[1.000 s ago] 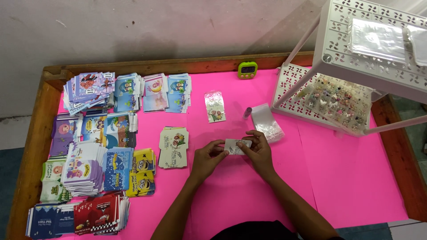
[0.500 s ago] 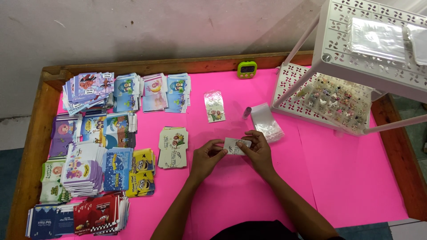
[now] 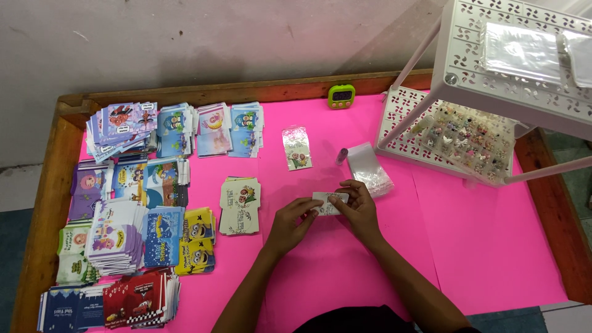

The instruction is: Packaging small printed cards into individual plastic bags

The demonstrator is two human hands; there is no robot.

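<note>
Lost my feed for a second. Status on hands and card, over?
Left hand and right hand both pinching small printed card above pink table. Clear bags just beyond; nothing blocking.

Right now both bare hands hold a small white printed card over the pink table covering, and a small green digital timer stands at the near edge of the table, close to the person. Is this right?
Not quite. The small green digital timer stands at the far edge, by the wooden rim near the wall, as the head view shows. The left hand and right hand do hold the small white printed card over the pink table covering.
</note>
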